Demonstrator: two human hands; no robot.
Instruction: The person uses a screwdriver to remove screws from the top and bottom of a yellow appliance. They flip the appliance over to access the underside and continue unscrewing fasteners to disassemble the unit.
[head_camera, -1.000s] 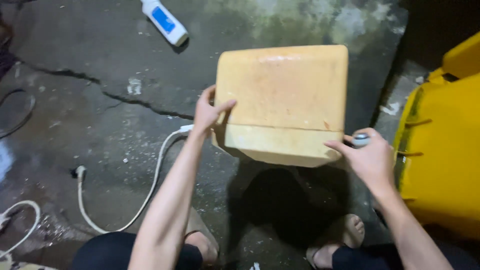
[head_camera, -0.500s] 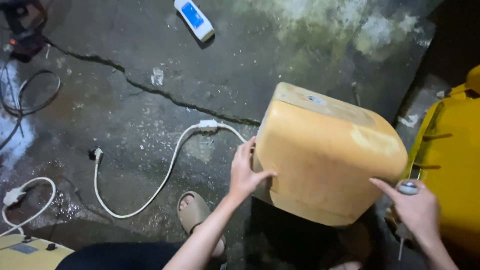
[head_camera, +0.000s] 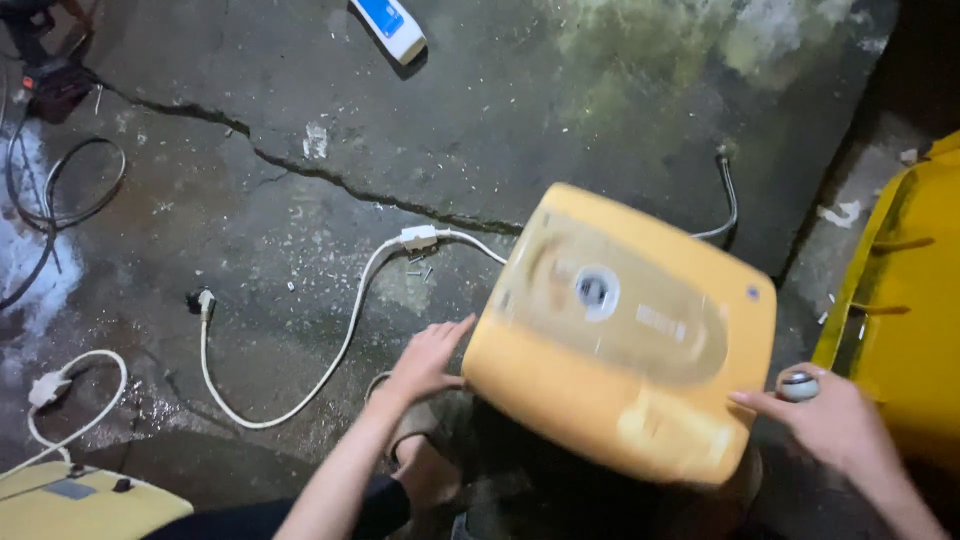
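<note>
The floor (head_camera: 560, 110) was rough dark concrete, damp and stained, with a long jagged crack (head_camera: 330, 180) running from the upper left toward the middle. Pale greenish patches marked the floor near its top edge, and small white chips were scattered across it. A white cable (head_camera: 300, 385) looped over the floor, a black cable (head_camera: 60, 200) curled at the left edge, and a white and blue device (head_camera: 392, 25) lay near the top. A yellow bin (head_camera: 900, 310) stood at the right edge. Light was dim and uneven.
</note>
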